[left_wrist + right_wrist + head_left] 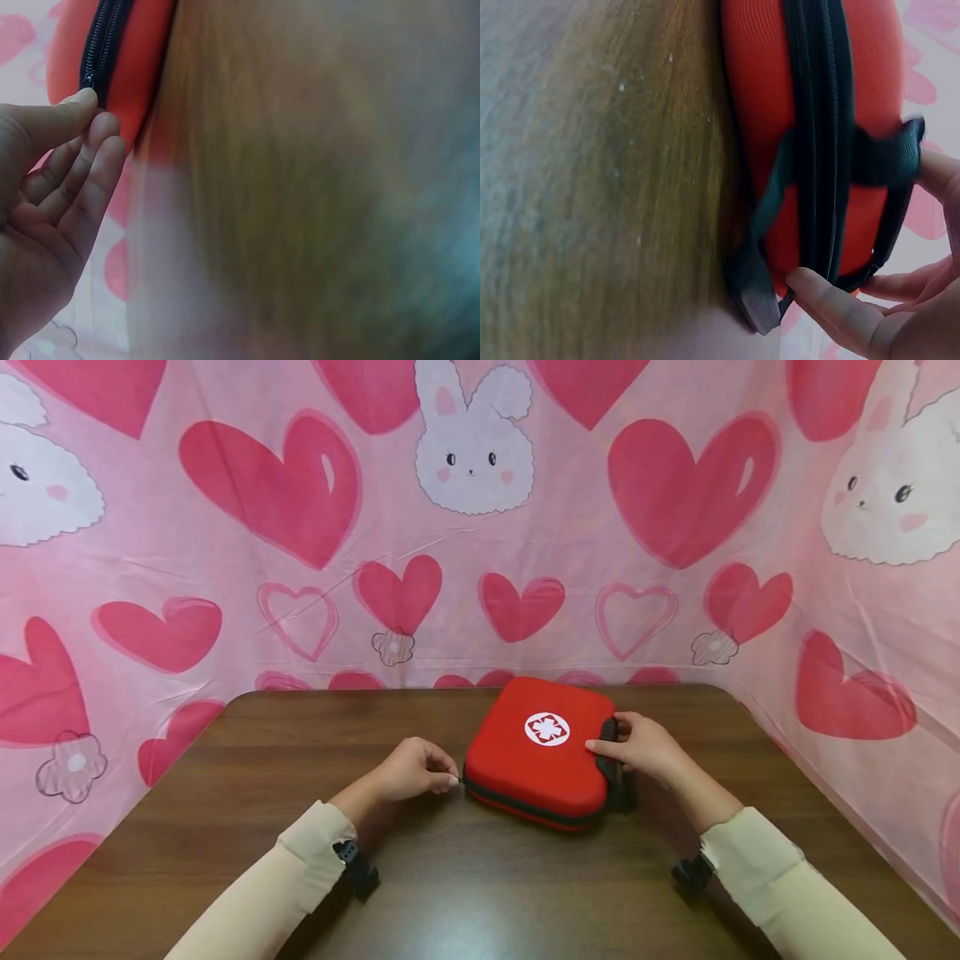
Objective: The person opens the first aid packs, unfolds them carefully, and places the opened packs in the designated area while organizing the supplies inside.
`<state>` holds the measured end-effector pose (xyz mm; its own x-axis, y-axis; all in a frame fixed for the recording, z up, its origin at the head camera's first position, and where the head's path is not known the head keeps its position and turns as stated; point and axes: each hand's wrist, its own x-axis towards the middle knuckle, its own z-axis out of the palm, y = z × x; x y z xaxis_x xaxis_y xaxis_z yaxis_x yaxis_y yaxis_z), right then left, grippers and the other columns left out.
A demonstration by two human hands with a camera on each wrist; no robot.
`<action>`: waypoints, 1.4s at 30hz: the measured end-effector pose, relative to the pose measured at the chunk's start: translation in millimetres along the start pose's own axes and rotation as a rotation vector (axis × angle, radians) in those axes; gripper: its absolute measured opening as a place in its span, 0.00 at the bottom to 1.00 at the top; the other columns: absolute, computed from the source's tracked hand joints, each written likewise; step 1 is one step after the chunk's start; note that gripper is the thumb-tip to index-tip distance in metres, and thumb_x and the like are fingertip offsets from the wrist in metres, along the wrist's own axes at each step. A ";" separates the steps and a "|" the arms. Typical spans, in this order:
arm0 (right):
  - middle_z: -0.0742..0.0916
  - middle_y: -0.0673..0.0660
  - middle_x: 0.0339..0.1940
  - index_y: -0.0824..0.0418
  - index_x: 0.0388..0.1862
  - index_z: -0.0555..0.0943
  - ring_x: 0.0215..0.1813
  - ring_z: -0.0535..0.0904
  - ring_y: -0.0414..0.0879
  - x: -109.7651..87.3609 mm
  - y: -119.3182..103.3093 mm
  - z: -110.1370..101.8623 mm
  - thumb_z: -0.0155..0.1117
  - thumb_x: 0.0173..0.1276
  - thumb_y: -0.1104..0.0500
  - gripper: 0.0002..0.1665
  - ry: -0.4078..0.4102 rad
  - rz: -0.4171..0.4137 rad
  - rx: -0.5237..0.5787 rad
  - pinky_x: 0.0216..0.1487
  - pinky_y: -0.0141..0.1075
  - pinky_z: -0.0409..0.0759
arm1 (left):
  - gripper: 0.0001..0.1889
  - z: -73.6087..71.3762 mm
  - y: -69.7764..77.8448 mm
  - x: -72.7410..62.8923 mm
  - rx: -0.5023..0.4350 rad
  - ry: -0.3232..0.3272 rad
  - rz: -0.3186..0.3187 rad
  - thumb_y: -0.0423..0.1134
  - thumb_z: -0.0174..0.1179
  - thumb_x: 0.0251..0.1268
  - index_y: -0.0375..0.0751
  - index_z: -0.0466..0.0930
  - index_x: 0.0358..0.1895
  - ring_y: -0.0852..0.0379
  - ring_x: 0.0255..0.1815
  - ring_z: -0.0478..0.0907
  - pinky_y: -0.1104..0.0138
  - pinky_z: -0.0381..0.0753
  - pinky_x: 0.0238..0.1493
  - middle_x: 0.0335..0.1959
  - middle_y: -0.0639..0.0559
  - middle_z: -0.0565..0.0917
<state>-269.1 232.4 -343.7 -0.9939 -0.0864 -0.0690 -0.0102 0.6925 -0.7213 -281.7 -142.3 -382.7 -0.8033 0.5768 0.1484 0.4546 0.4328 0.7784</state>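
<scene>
A red first-aid case (510,752) with a white cross emblem lies flat on the table, turned at a slant. At its near left corner my left hand (416,768) pinches the zipper pull (90,81) between thumb and fingertips. The black zipper (112,37) runs on along the case's side beyond those fingers. My right hand (648,747) holds the case at its handle side, the thumb on top beside the black handle (609,735). In the right wrist view, fingers touch the case's side near the black straps (885,157).
The brown wooden table (360,902) has its back edge just behind the case. A pink cloth (570,543) with hearts and rabbits hangs behind and at both sides. A dark wrist device (360,868) sits on the left wrist, another (693,872) on the right.
</scene>
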 end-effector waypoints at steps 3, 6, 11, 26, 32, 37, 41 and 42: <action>0.72 0.77 0.64 0.76 0.73 0.55 0.38 0.82 0.52 3.9 -1.5 0.6 0.74 0.58 0.45 0.58 -0.003 0.000 -0.044 0.34 0.40 0.84 | 0.02 3.7 2.3 -2.4 0.002 -0.015 0.018 0.29 0.68 0.58 0.34 0.85 0.29 0.61 0.21 0.78 0.66 0.82 0.25 0.20 0.54 0.82; 0.73 0.77 0.62 0.77 0.72 0.57 0.31 0.81 0.48 8.0 -2.4 0.7 0.74 0.57 0.47 0.56 -0.003 -0.017 -0.080 0.32 0.37 0.82 | 0.02 4.6 2.1 -5.1 0.020 -0.011 0.021 0.30 0.69 0.58 0.37 0.85 0.29 0.61 0.20 0.77 0.66 0.82 0.24 0.20 0.55 0.82; 0.75 0.77 0.59 0.78 0.71 0.58 0.26 0.79 0.45 12.0 -3.6 0.0 0.75 0.57 0.50 0.55 -0.024 -0.056 -0.105 0.32 0.36 0.81 | 0.03 2.1 0.3 -6.6 0.017 -0.038 0.029 0.30 0.69 0.58 0.39 0.85 0.28 0.60 0.20 0.78 0.65 0.83 0.25 0.19 0.56 0.81; 0.76 0.77 0.60 0.80 0.68 0.62 0.61 0.73 0.67 19.6 -7.0 -2.7 0.74 0.57 0.47 0.53 -0.052 -0.163 -0.235 0.62 0.57 0.70 | 0.03 -6.8 -7.6 17.2 0.034 0.053 -0.013 0.27 0.69 0.56 0.34 0.84 0.28 0.58 0.19 0.77 0.65 0.83 0.24 0.18 0.51 0.82; 0.75 0.76 0.62 0.79 0.71 0.58 0.63 0.71 0.66 26.5 -5.4 -8.8 0.75 0.57 0.49 0.56 -0.111 -0.147 -0.176 0.63 0.56 0.70 | 0.02 -0.3 -4.7 19.8 -0.018 0.019 -0.047 0.26 0.68 0.56 0.32 0.84 0.29 0.58 0.19 0.78 0.63 0.84 0.26 0.20 0.50 0.82; 0.77 0.74 0.60 0.77 0.73 0.56 0.62 0.73 0.64 35.5 1.9 -15.2 0.74 0.59 0.51 0.55 -0.170 -0.166 -0.125 0.60 0.53 0.74 | 0.02 6.9 -1.7 18.6 -0.051 -0.036 -0.029 0.25 0.68 0.55 0.30 0.84 0.29 0.59 0.19 0.78 0.62 0.84 0.25 0.20 0.48 0.83; 0.76 0.73 0.61 0.75 0.73 0.57 0.63 0.71 0.63 41.6 6.9 -18.6 0.74 0.59 0.50 0.54 -0.187 -0.191 -0.107 0.62 0.54 0.72 | 0.03 9.4 1.5 18.8 -0.032 -0.061 -0.010 0.27 0.68 0.57 0.31 0.84 0.29 0.60 0.19 0.78 0.63 0.84 0.25 0.19 0.50 0.83; 0.76 0.73 0.62 0.75 0.73 0.57 0.63 0.71 0.63 42.3 7.9 -18.9 0.74 0.59 0.49 0.54 -0.186 -0.195 -0.107 0.63 0.55 0.71 | 0.03 9.5 2.1 18.7 -0.024 -0.061 -0.012 0.27 0.68 0.57 0.31 0.84 0.29 0.60 0.19 0.78 0.63 0.84 0.25 0.19 0.51 0.83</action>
<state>-313.3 247.7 -339.2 -0.9348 -0.3486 -0.0681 -0.2210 0.7209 -0.6569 -292.2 -124.0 -384.1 -0.7832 0.6134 0.1018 0.4350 0.4235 0.7946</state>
